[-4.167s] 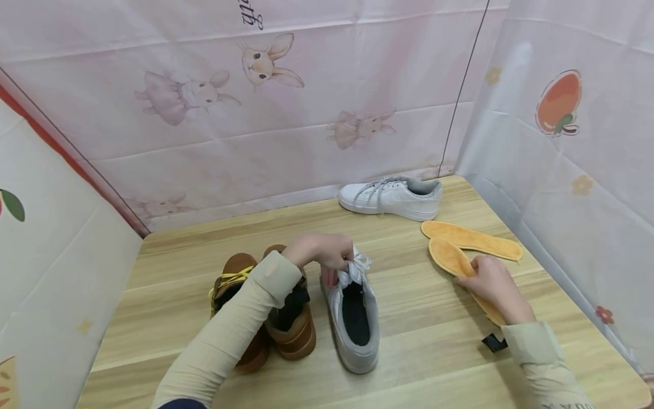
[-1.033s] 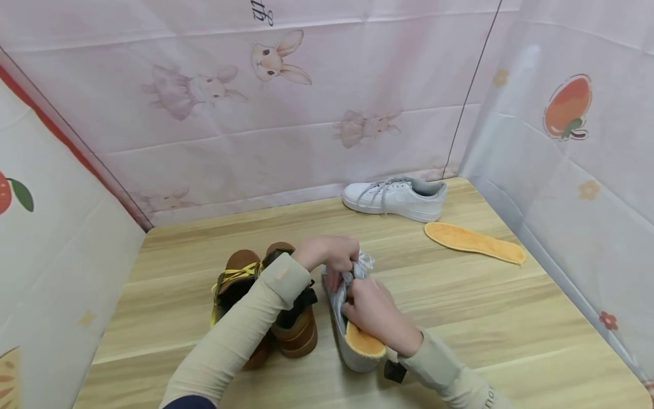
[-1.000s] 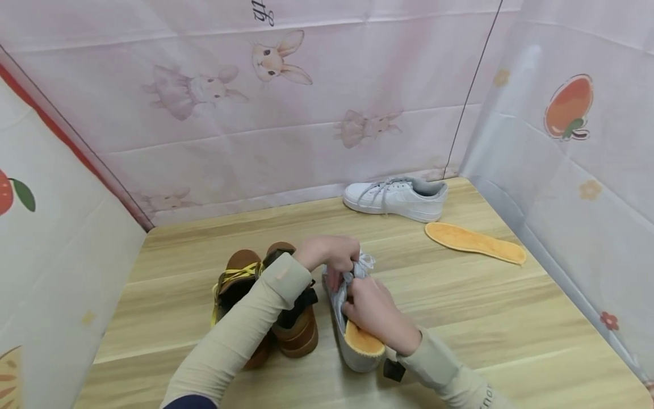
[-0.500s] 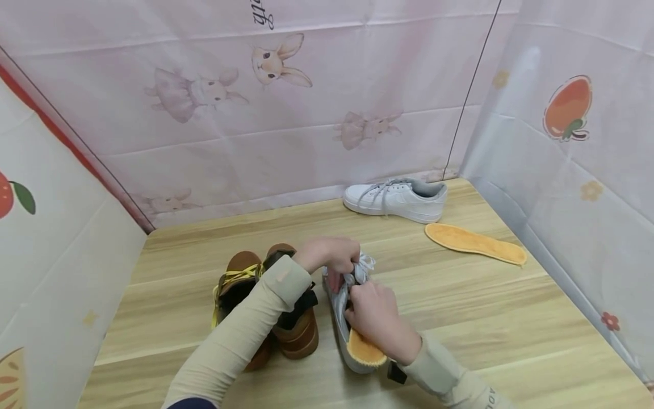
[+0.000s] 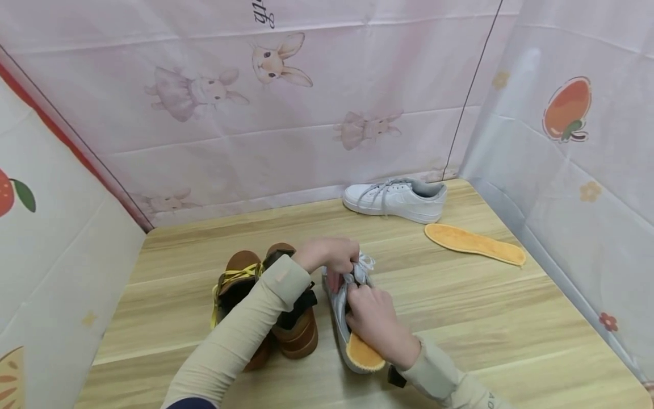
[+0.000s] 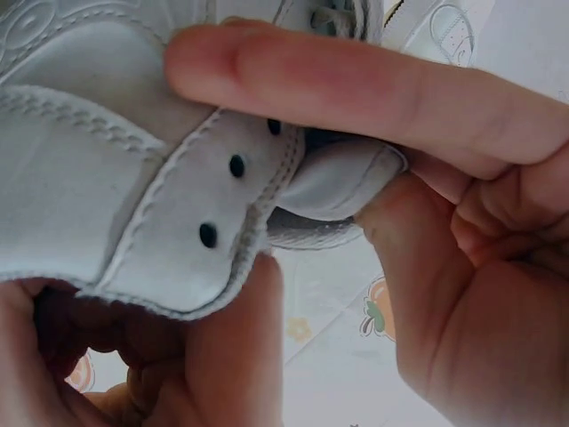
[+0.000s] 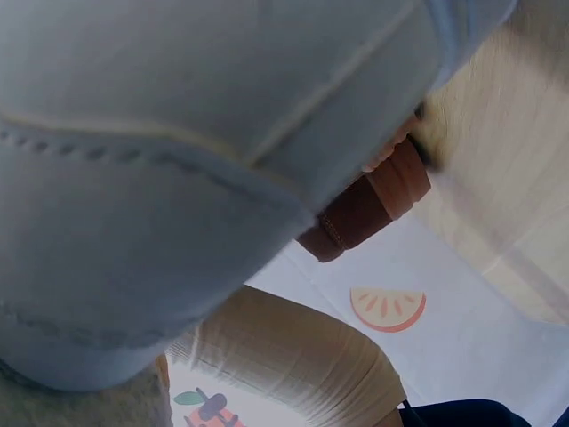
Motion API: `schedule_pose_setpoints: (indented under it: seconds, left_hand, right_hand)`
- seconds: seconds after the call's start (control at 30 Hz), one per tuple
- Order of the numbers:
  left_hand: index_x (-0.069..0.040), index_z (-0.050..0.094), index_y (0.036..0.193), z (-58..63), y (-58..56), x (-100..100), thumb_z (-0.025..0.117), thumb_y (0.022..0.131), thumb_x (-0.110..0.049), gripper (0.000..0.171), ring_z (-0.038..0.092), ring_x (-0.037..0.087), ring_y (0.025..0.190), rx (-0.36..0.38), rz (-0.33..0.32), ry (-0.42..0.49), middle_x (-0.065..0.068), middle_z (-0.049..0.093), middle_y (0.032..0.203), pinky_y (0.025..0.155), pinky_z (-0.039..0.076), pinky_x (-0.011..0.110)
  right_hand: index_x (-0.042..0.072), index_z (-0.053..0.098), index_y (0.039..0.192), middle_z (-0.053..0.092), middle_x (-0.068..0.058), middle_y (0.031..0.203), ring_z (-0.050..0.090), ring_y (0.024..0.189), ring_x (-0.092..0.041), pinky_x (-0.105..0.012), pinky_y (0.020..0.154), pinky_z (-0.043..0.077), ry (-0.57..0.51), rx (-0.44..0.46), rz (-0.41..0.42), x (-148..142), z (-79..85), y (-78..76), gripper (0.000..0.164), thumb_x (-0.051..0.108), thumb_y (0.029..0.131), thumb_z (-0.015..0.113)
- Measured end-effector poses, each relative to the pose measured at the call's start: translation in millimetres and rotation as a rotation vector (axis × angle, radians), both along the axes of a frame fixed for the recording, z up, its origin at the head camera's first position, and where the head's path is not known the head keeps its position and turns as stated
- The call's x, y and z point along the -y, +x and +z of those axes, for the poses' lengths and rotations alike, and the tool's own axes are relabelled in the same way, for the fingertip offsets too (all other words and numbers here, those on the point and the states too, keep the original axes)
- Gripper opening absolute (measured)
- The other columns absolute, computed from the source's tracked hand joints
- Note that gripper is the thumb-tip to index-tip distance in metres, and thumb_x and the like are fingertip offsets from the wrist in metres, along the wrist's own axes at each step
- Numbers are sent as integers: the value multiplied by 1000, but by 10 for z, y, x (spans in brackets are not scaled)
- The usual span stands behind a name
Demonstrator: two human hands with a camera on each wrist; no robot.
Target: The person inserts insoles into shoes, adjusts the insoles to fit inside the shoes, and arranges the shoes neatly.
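The white sneaker [image 5: 339, 318] stands with its heel toward me. My left hand [image 5: 332, 255] pinches the shoe's tongue [image 6: 347, 178] between thumb and finger, one finger lying along the eyelet side. My right hand [image 5: 375, 318] reaches into the shoe opening and grips a fuzzy orange insole [image 5: 364, 353]. The insole's heel end sticks up over the heel collar; its front part is hidden inside the shoe and under my hand. In the right wrist view, the sneaker's heel [image 7: 133, 231] fills the left side.
Brown shoes [image 5: 296, 335] with yellow laces stand just left, partly behind my left sleeve. A second white sneaker [image 5: 395, 199] sits at the table's back edge. Another orange insole [image 5: 475, 244] lies on the wooden table [image 5: 485, 318] at the right.
My right hand has brought one insole from the right side of the table into the sneaker. Over the last second, hand and insole shift slightly toward me. My left hand keeps its hold.
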State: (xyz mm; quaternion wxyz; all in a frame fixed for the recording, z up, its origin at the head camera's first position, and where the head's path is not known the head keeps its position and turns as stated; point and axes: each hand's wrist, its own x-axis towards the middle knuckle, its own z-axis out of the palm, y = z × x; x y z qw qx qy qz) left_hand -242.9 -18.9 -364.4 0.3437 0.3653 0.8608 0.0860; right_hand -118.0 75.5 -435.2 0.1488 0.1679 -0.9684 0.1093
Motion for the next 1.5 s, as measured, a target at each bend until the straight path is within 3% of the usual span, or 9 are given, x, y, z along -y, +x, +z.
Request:
schedule_pose_setpoints:
  seconds: [0.17,0.4,0.53,0.67,0.87,0.97,1.1,1.23,1.5]
  left_hand:
    - [-17,29,52,-1,-5,-3,46,88,4,45,27,6,42,-106,-78,-23,-5,23,47,46,20,21]
    - [-16,30,52,12,0,18,43,89,5,45,53,7,40,-53,-39,-3,-2,36,42,42,25,19]
    - [-17,29,52,14,0,18,45,87,5,44,38,4,40,-88,-73,-10,-6,22,48,45,20,21]
    - [-16,29,52,9,0,18,42,88,7,44,60,10,45,-17,-7,13,0,45,43,41,29,18]
    - [-17,26,54,-2,-7,10,44,86,6,44,45,3,40,-77,-60,-5,-7,24,48,46,20,19]
    - [-17,25,54,-10,-9,5,45,86,6,44,36,3,40,-94,-71,-11,-7,18,50,47,17,21]
    - [-17,27,54,-9,-11,17,47,86,4,43,30,5,42,-115,-80,-19,-7,18,52,48,18,22]
    - [-17,31,53,-3,-12,26,49,85,3,42,24,7,46,-139,-100,-27,-6,18,53,48,20,22]
    - [-17,29,54,-8,-7,21,49,85,3,42,22,8,46,-134,-89,-26,-6,17,53,47,19,22]
  right_hand:
    - [14,44,60,37,4,53,35,44,-12,-28,37,27,-41,31,11,-13,10,19,23,7,61,66]
    - [19,37,50,38,5,51,34,43,-11,-27,37,28,-75,62,7,-29,170,113,36,14,76,61]
    - [18,40,49,44,0,57,40,46,-16,-31,40,31,-64,143,-33,-63,321,264,43,26,85,62]
    - [17,45,54,47,-6,66,45,53,-20,-34,44,34,-18,321,-43,-101,479,447,49,55,79,65]
    - [18,41,51,39,4,52,38,47,-12,-29,40,30,121,380,23,-99,606,627,69,85,59,54]
    - [19,39,50,37,6,49,35,44,-11,-29,38,28,132,355,46,-70,606,657,64,78,66,57]
    - [18,38,48,37,5,48,35,42,-12,-29,36,26,83,340,38,-23,572,642,48,45,80,61]
    - [17,38,45,38,4,47,35,40,-12,-31,35,26,65,290,25,4,515,630,42,27,82,58]
    - [17,38,46,38,2,48,36,40,-14,-32,34,29,65,184,4,20,375,525,37,18,77,57]
